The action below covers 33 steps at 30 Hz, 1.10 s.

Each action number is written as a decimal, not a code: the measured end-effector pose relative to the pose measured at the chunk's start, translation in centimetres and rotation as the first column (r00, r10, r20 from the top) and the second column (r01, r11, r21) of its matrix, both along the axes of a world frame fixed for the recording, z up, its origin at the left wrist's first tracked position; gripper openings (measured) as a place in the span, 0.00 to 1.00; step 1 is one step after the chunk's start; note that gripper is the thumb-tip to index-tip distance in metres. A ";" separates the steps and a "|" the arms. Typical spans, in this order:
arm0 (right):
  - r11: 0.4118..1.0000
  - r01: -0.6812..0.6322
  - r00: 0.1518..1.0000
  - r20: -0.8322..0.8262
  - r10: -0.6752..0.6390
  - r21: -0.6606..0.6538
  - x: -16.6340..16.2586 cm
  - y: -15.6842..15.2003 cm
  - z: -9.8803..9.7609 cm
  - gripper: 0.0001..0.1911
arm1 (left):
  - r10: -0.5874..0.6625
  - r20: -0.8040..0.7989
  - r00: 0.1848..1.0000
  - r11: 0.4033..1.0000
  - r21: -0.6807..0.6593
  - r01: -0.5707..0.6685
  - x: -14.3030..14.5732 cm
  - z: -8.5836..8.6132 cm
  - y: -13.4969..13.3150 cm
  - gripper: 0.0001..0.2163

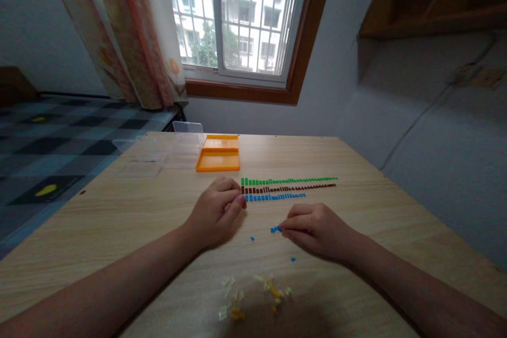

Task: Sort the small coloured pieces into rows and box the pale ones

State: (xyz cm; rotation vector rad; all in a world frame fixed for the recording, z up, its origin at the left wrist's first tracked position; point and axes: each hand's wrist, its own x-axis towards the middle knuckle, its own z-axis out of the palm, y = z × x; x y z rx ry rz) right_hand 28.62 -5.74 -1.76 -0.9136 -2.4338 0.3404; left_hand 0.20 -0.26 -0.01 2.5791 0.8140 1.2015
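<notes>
Three rows of tiny blocks run left to right across the wooden table: a green row (pixel 289 180), a brown row (pixel 287 188) and a shorter blue row (pixel 275 197). At the left ends of the brown and blue rows is my left hand (pixel 217 211), fingers pinched together; whatever is between them is hidden. Nearer to me, the closed fingertips of my right hand (pixel 317 228) pinch at a small pile of blue blocks (pixel 274 229). Two loose blue bits lie apart, one blue block (pixel 252 238) to the left and another blue block (pixel 293 259) closer to me.
Pale and yellow pieces (pixel 237 314) lie scattered at the table's near edge. An orange two-part tray (pixel 217 161) sits at the back, with clear plastic boxes (pixel 146 161) to its left. Beyond are a window (pixel 253 16), a curtain (pixel 134 31) and a checked bed (pixel 71 137).
</notes>
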 end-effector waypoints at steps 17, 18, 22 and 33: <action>0.938 0.200 0.956 0.268 -0.123 -0.283 6.2 0.5 2.7 0.09 | -0.004 0.001 1.000 1.000 0.013 0.004 -0.3 -0.7 0.4 0.17; 0.933 0.218 0.952 0.271 -0.139 -0.286 6.8 0.8 2.7 0.09 | -0.002 0.000 1.000 1.000 0.011 0.002 -0.3 -0.7 0.4 0.17; 0.900 0.308 0.942 0.233 -0.242 -0.308 8.6 2.0 1.9 0.08 | 0.002 0.004 1.000 1.000 0.017 -0.003 -0.3 -0.7 0.4 0.18; 0.889 0.411 0.908 0.175 -0.380 -0.203 8.8 3.9 1.1 0.11 | -0.015 -0.010 1.000 1.000 0.022 0.016 -0.5 -0.5 0.5 0.17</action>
